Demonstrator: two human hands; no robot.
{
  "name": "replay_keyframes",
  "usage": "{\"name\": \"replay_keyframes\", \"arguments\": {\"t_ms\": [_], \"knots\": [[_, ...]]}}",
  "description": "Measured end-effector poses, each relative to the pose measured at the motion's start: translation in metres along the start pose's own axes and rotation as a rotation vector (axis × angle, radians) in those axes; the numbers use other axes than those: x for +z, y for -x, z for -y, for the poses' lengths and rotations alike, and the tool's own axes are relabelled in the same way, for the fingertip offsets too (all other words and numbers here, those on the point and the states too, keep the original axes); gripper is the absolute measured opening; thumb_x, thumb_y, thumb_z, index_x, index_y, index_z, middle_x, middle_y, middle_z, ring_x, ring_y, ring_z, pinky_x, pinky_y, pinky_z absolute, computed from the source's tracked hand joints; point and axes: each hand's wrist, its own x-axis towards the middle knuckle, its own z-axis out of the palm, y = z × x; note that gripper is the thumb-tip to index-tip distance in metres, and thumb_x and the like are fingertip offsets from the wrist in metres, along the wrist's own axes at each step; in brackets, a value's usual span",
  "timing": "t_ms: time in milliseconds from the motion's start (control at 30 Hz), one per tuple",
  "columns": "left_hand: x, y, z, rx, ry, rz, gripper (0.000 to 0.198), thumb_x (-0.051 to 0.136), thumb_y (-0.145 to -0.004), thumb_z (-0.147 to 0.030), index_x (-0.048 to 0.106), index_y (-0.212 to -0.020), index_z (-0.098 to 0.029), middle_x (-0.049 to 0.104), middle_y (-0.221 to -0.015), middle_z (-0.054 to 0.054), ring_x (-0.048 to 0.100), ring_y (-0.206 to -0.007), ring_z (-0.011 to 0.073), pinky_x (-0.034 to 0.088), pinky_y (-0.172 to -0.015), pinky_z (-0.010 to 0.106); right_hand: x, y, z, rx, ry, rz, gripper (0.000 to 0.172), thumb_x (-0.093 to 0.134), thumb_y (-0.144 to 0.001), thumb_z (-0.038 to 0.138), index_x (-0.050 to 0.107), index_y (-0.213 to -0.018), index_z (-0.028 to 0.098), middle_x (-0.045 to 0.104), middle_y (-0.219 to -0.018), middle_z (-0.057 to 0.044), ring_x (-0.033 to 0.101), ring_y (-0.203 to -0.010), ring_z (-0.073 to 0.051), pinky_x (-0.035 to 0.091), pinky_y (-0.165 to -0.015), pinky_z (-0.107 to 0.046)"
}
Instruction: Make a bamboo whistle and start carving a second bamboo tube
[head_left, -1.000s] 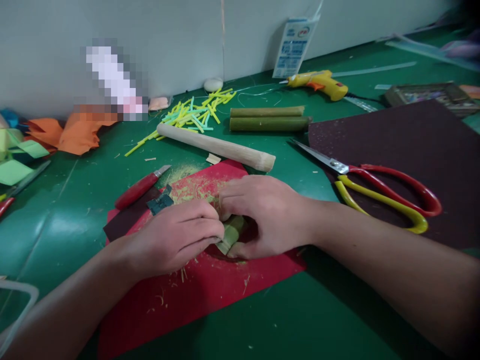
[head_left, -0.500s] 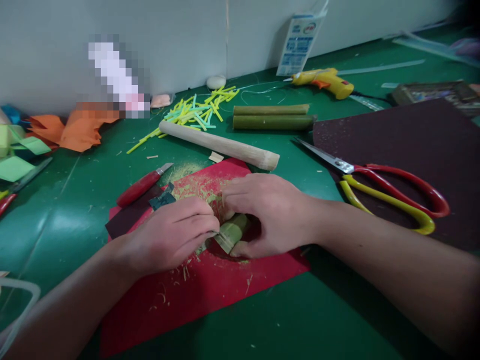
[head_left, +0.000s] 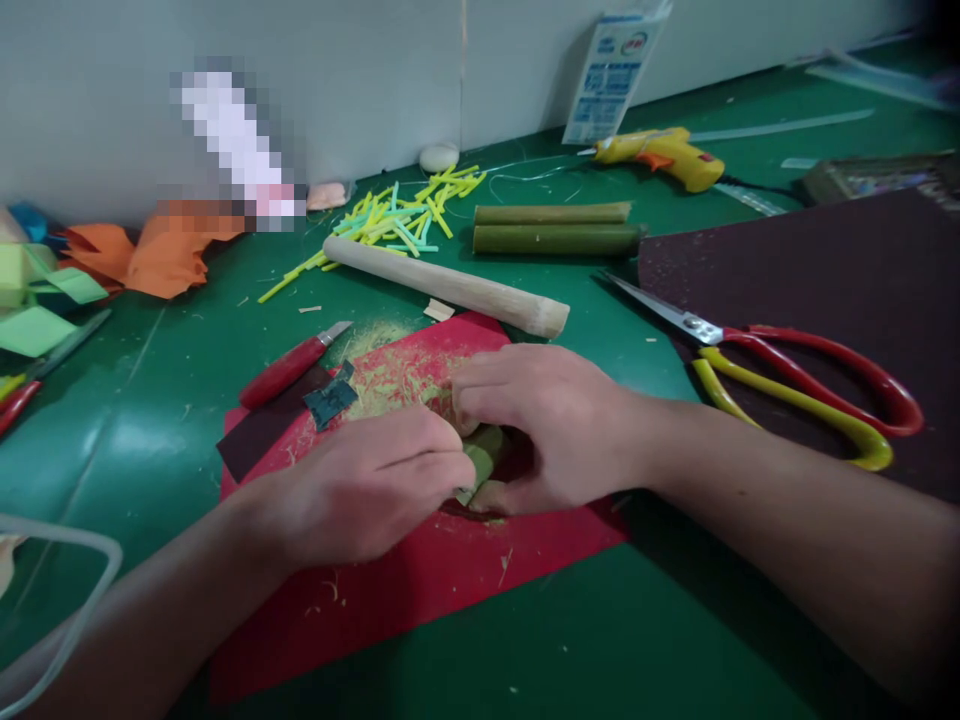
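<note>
A short green bamboo piece (head_left: 487, 455) lies over the red sheet (head_left: 465, 575), with my right hand (head_left: 547, 425) gripping it between fingers and thumb. Pressed up against its near-left end is my left hand (head_left: 390, 480), fingers closed together; whatever they pinch is hidden. Pale shavings and dust (head_left: 397, 380) cover the sheet just beyond my knuckles. A torn scrap of dark sandpaper (head_left: 330, 400) and a dark brown strip (head_left: 262, 430) rest at the sheet's left edge, beside a red-handled craft knife (head_left: 292, 365).
Beyond the hands are a pale peeled bamboo stick (head_left: 450, 287), two green bamboo lengths (head_left: 555, 230) and cut yellow and teal straws (head_left: 390, 215). Scissors (head_left: 780, 375) lie on a dark sheet (head_left: 810, 270) at right. A yellow glue gun (head_left: 667, 158) lies behind; orange paper (head_left: 172, 255) is at left.
My left hand has slid right along the bamboo piece toward my right hand, covering more of its end. My right hand keeps its grip. The whole view has shifted slightly.
</note>
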Motion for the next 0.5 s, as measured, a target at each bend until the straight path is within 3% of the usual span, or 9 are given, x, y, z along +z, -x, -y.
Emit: {"name": "replay_keyframes", "arguments": {"t_ms": [133, 267, 500], "knots": [[-0.0012, -0.0021, 0.0005, 0.047, -0.055, -0.059, 0.021, 0.044, -0.096, -0.014, 0.064, -0.089, -0.015, 0.068, -0.084, 0.006, 0.064, -0.078, 0.0137, 0.053, -0.073, 0.023, 0.0001, -0.0004, 0.0009, -0.006, -0.013, -0.005, 0.028, 0.069, -0.071, 0.045, 0.064, -0.084, 0.021, 0.062, -0.079, 0.001, 0.054, -0.074, -0.016, 0.029, -0.06, -0.028], [-0.001, -0.0027, -0.0004, 0.082, -0.045, -0.031, 0.025, 0.042, -0.096, -0.013, 0.063, -0.083, -0.015, 0.068, -0.081, 0.005, 0.063, -0.075, 0.0134, 0.053, -0.07, 0.023, -0.0002, -0.0003, 0.0026, 0.02, -0.011, -0.001, 0.028, 0.07, -0.07, 0.046, 0.062, -0.08, 0.021, 0.06, -0.076, 0.002, 0.052, -0.071, -0.015, 0.028, -0.059, -0.028], [0.0023, -0.0013, 0.0021, 0.084, -0.042, -0.095, 0.021, 0.044, -0.096, -0.013, 0.063, -0.087, -0.013, 0.067, -0.082, 0.006, 0.062, -0.076, 0.0133, 0.053, -0.071, 0.023, -0.0006, -0.0003, 0.0017, 0.008, -0.016, 0.013, 0.029, 0.071, -0.069, 0.045, 0.062, -0.08, 0.02, 0.058, -0.075, 0.002, 0.051, -0.071, -0.015, 0.029, -0.06, -0.028]]}}
